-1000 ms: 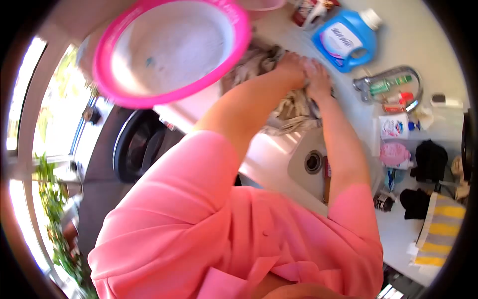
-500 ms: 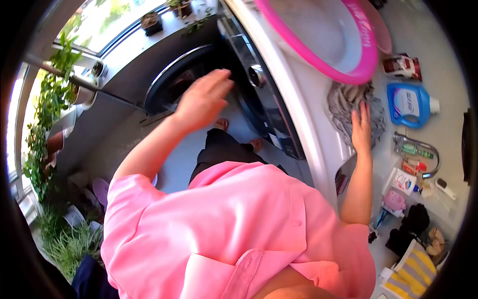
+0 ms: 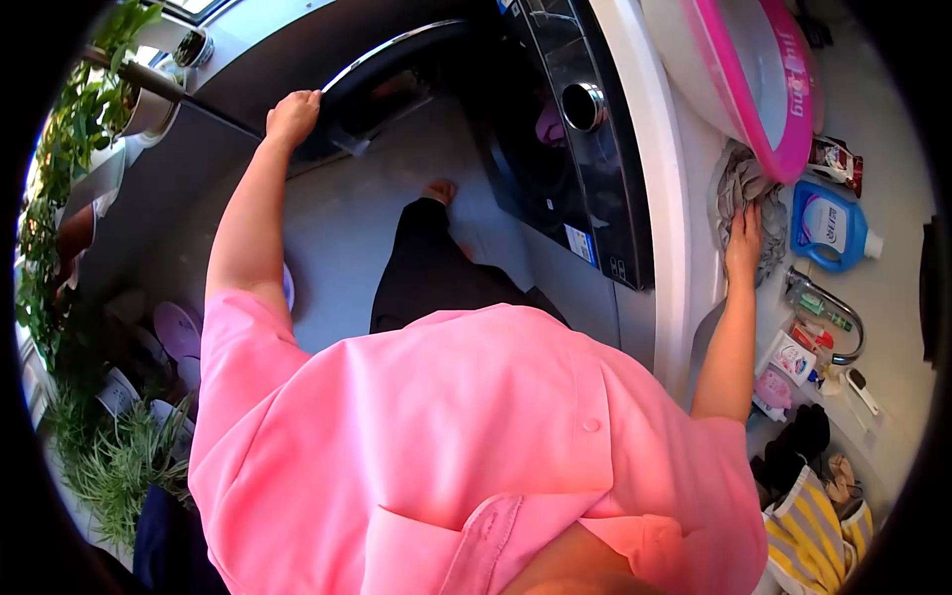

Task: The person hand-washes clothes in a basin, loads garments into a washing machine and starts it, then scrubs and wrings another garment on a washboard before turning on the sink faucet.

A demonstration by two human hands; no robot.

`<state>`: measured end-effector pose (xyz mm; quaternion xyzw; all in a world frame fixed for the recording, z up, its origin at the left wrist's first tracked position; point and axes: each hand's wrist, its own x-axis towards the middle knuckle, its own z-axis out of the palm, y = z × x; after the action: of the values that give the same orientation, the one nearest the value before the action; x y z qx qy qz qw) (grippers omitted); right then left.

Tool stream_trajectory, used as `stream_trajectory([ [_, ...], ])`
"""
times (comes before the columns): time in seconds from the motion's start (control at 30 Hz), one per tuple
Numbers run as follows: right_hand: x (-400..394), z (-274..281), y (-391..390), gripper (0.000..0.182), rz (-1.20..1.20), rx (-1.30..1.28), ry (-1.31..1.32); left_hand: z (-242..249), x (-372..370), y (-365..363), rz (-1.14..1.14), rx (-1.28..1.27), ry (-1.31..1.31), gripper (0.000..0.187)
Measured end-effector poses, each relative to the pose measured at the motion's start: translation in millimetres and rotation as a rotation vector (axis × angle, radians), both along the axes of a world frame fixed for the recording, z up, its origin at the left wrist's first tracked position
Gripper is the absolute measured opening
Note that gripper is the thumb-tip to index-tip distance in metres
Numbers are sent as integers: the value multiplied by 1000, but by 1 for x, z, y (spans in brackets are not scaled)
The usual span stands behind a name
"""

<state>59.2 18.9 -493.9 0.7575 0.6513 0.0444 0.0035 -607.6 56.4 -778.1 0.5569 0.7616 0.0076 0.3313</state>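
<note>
My left hand (image 3: 295, 116) has its fingers closed round the outer edge of the round washing machine door (image 3: 389, 52), which stands swung open. The black washing machine (image 3: 613, 169) has a silver knob (image 3: 583, 106), and some purple fabric (image 3: 550, 125) shows in its dark opening. On the white counter at the right, my right hand (image 3: 743, 243) lies with extended fingers on a crumpled grey cloth (image 3: 736, 183), partly covering it. Just above the cloth is a white basin with a pink rim (image 3: 790, 149).
A blue detergent bottle (image 3: 829, 226), a red-and-white packet (image 3: 838, 165), a curved faucet (image 3: 859, 332) and small bottles stand right of the cloth. Striped yellow fabric (image 3: 815, 526) lies lower right. Potted plants (image 3: 124, 471) line the left side. My foot (image 3: 439, 190) is on the floor.
My left hand has moved left and up and taken hold of the door edge. The view has shifted, showing more of the machine's front. My right hand stays on the grey cloth.
</note>
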Motion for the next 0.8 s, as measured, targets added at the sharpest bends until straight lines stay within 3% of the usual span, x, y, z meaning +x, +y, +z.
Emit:
stream_trajectory([
  [0.07, -8, 4, 2, 48, -17, -21, 23, 5, 6, -7, 0, 60, 58, 44],
  [0.1, -9, 6, 1, 49, -45, -48, 48, -16, 2, -7, -56, 119, 63, 44],
  [0.2, 14, 0, 8, 51, 39, -55, 94, 16, 34, -22, -37, 161, 44, 41],
  [0.27, 16, -1, 7, 51, 46, -30, 101, 30, 58, -33, -78, 156, 186, 37],
  [0.33, 14, 6, 10, 49, 37, -55, 89, 12, 65, -39, -89, 245, 232, 36],
  [0.37, -25, 17, 3, 47, -114, 12, -73, 15, 68, -40, -53, 245, 215, 36],
  [0.43, -87, 31, -14, 42, 31, 258, -120, 13, 67, -43, -18, 295, 178, 36],
  [0.5, -155, 31, -37, 35, 291, 348, 78, 12, 63, -42, -16, 295, 180, 36],
  [0.57, -207, -17, -58, 31, 398, 220, 432, 13, 59, -41, -3, 345, 187, 36],
  [0.63, -265, -87, -68, 29, 428, -92, 613, 8, 54, -42, -7, 402, 168, 37],
  [0.73, -282, -274, -44, 36, 202, -306, 857, 4, 58, -49, 87, 548, 13, 32],
  [0.8, -258, -418, -11, 36, 79, -279, 767, -16, 58, -56, 146, 736, -197, 29],
])
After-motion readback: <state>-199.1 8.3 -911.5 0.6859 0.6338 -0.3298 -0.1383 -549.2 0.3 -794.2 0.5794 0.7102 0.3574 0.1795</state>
